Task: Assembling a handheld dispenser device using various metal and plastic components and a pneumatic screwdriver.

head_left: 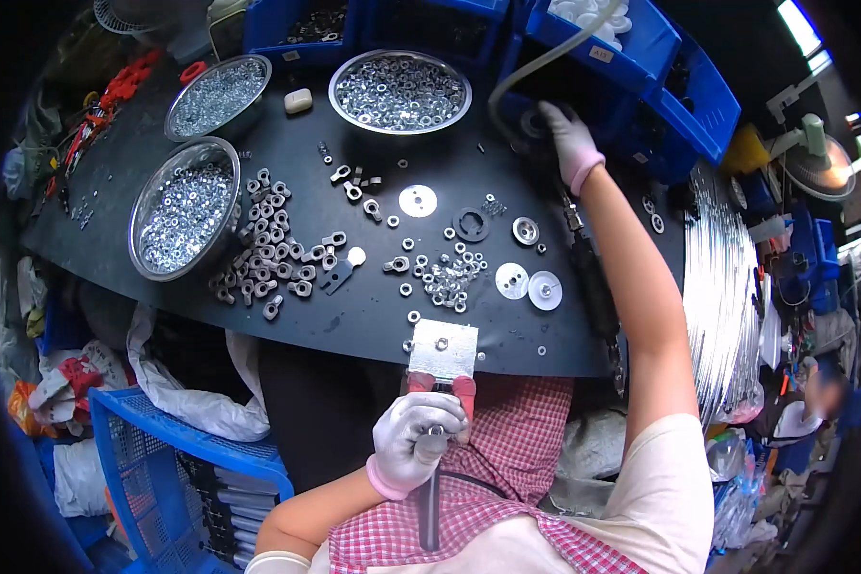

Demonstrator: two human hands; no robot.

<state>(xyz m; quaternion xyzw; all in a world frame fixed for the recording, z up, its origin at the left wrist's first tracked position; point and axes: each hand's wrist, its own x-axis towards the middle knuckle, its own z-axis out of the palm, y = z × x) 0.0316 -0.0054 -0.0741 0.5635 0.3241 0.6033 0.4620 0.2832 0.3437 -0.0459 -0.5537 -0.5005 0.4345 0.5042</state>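
Note:
Close to my body, my left hand (416, 440), in a white glove with a pink cuff, is closed around a grey metal part with a rounded end (431, 446). Beyond it, a silver metal block (443, 351) with a nut on top juts from the table's front edge, flanked by red-padded grips (462, 387). A dark bar (430, 512) runs below the hand toward me. My right hand (572, 145), likewise gloved, reaches to the back right beside the blue bins. Its visible fingers are stretched out near a dark ring-shaped part (534, 122); the other fingers are hidden.
Steel bowls (400, 129) of nuts and small hardware stand on the dark table (354, 330). Eye-shaped metal fittings (268, 234), loose nuts (452, 282) and discs (418, 201) lie around. A black tool (593, 287), a hose (555, 53) and metal rods (727, 297) are at the right.

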